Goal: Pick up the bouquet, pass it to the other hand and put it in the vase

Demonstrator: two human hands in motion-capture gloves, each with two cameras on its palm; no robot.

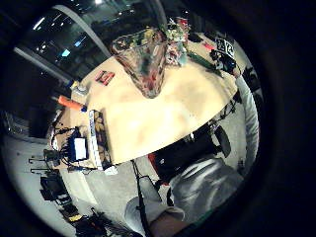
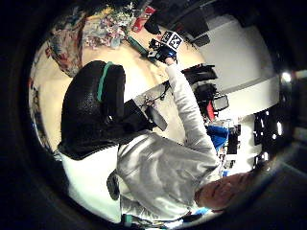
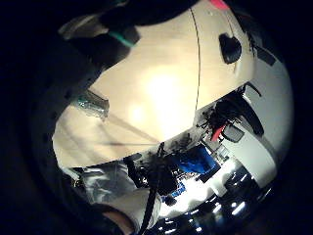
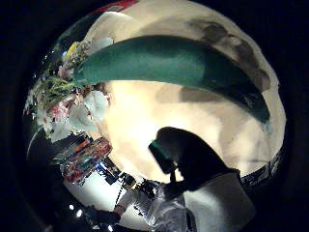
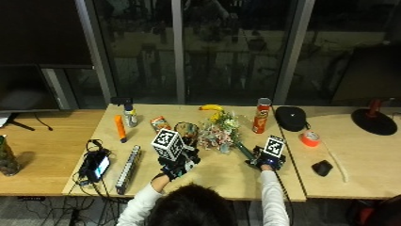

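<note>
The bouquet (image 5: 220, 133) of pale and pink flowers lies on the wooden table (image 5: 219, 170), with its green stem (image 5: 243, 149) running toward my right hand (image 5: 266, 161). That hand grips the stem's end. In the right thumb side palm view the stem (image 4: 174, 60) crosses close to the palm, with the flowers (image 4: 72, 108) at its far end. The patterned glass vase (image 5: 187, 130) stands upright just left of the flowers and shows as the vase (image 1: 143, 64) in the left little finger side palm view. My left hand (image 5: 175, 164) hovers in front of the vase, open and holding nothing.
A red can (image 5: 260, 115), a black cap (image 5: 290, 117), orange tape (image 5: 309, 138) and a small black object (image 5: 322, 167) lie to the right. A banana (image 5: 212, 107), snack packet (image 5: 160, 124), bottle (image 5: 130, 115), orange tube (image 5: 119, 128), power strip (image 5: 128, 162) and device (image 5: 97, 165) lie to the back and left.
</note>
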